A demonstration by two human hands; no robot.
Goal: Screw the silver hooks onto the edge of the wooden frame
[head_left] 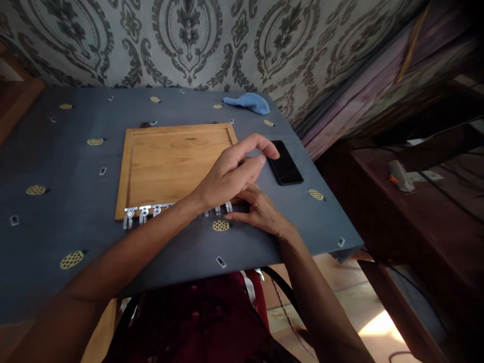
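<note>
A wooden board (166, 161) with a raised rim lies on the blue-grey tablecloth (56, 201). Several small metal hooks (141, 214) hang along its near edge. My left hand (232, 174) hovers over the board's near right corner, thumb and forefinger curved in a loose pinch; what they hold, if anything, is hidden. My right hand (260, 212) lies beneath it, on the cloth at the board's right end, fingers pressed against the hooks there. A black phone (285, 164) rests just right of the board.
A crumpled blue cloth (247, 102) lies at the table's far edge by the patterned wall. A dark wooden table (423, 201) with a small tool (401, 175) stands to the right. The table's near edge is close to my body.
</note>
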